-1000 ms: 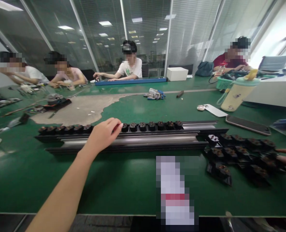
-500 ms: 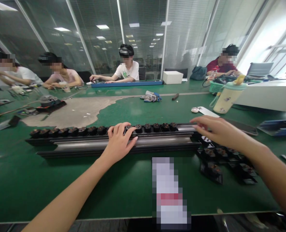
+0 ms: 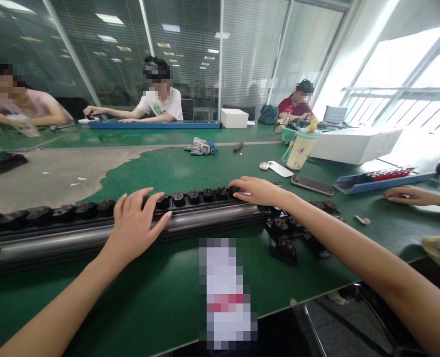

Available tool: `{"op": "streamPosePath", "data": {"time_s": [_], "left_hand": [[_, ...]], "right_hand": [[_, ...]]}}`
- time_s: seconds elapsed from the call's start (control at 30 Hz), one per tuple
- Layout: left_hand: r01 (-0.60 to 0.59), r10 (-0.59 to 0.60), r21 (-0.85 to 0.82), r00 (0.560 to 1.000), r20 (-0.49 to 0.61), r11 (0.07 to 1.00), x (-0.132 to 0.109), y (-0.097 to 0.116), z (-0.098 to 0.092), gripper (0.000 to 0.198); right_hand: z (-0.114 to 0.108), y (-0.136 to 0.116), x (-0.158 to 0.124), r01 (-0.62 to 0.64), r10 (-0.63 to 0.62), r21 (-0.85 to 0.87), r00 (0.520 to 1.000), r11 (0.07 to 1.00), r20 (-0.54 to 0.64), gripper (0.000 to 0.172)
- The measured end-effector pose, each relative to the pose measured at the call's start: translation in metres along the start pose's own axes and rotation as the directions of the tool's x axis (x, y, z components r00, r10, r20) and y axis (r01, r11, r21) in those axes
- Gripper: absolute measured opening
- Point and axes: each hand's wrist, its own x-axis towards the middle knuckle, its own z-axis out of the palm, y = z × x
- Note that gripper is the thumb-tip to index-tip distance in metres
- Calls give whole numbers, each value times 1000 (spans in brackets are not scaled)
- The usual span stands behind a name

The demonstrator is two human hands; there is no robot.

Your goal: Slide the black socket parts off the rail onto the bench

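A long black and silver rail [image 3: 205, 215] lies across the green table in front of me, with a row of black socket modules [image 3: 193, 196] seated along its far side. My left hand [image 3: 134, 225] rests flat on the rail near its middle, fingers spread and open. Over the rail's right end lies my right hand [image 3: 259, 191], palm down, fingers curled onto the last modules there. What those fingers hold, if anything, is hidden. A loose heap of the same black modules [image 3: 290, 235] lies just right of the rail, under my right forearm.
A cup with a lid [image 3: 301, 148], a phone [image 3: 312, 184] and a blue tray [image 3: 379, 179] stand to the right. Another person's hand [image 3: 409, 195] rests at the far right. Several people sit along the far side. The table's edge [image 3: 316, 292] runs close at bottom right.
The view has swung right. My right hand came in from the right and now lies on the rail's right end. My left hand flattened onto the rail.
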Motion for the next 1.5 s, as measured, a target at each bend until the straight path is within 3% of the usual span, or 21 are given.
{"op": "streamPosePath", "data": {"time_s": [0.2,0.43,0.63,1.1,1.5], "left_hand": [[26,-27,18,998,58,1000,2,-12,1,56],[64,-62,-5,991,116,998,1,-5,-6,57],[74,-74,4,990,124,997,0,-3,-7,55],[83,-87,37,988,130,996,2,-3,-5,62],[60,-65,49,992,104,997,1,-5,-2,63]], "right_hand": [[4,0,6,-5,7,61,999,998,-32,44],[5,5,12,36,-30,154,999,987,-38,43],[1,15,9,15,-13,121,1000,993,-20,41],[-7,52,-18,-126,121,156,992,980,43,49],[0,105,-46,-286,284,84,958,955,25,42]]}}
